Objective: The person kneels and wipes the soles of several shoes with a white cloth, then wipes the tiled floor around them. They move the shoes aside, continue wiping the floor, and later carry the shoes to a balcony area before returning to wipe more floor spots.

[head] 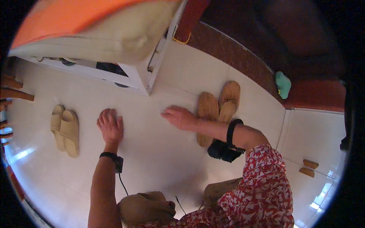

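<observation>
My left hand [110,126] is held over the pale tiled floor [154,148], palm down, its thumb apart from the fingers and nothing visible in it. A pair of beige slippers [67,132] lies to the left of it. My right hand [181,117] reaches leftward over the floor, slightly blurred, its fingers bent. No object shows in it, but its palm side is hidden. Beside that hand and partly under my forearm lies a pair of brown woven slippers [208,104]. Whether either hand touches the floor I cannot tell.
A white-framed cabinet [142,82] stands ahead, draped with beige cloth [128,37] and orange cloth [85,17]. Dark red-brown furniture [313,94] rises at the right, with a green object [283,85] against it. Wooden legs [17,92] jut in at the left. Each arm wears a strapped black device [119,164].
</observation>
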`<state>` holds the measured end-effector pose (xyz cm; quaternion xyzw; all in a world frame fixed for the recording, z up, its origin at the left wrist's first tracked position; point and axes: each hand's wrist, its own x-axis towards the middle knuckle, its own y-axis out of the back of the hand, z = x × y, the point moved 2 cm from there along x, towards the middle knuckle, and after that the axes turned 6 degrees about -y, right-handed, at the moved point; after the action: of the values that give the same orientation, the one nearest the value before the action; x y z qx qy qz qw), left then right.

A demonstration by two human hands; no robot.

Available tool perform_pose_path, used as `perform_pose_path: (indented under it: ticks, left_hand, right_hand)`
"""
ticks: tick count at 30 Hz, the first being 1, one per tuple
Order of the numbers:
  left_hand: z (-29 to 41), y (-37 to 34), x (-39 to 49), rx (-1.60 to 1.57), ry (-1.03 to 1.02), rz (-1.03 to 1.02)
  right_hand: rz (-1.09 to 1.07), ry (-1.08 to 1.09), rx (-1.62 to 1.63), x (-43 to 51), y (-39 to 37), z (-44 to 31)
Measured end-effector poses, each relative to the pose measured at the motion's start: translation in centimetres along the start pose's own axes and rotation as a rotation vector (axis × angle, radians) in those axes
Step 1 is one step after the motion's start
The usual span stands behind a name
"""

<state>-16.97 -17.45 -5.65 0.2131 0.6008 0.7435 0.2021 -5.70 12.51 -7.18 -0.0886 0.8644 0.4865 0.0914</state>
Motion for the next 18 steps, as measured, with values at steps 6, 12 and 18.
perform_pose_path:
  ticks: [6, 12, 18]
  left_hand:
    - [0.2, 0.5, 0.1, -0.017, -0.007, 0.016]
    - [0.2, 0.4, 0.1, -0.002, -0.025, -0.005]
    - [0.6, 0.3, 0.1, 0.003, -0.048, 0.023]
  right_hand:
    - [0.821, -0.241, 0.043, 7.3, 10.4, 8.6]
    - [0.927, -0.375, -0.133, 11.4, 10.7, 12.4]
    - [0.737, -0.137, -0.122, 13.8, 8.0, 9.1]
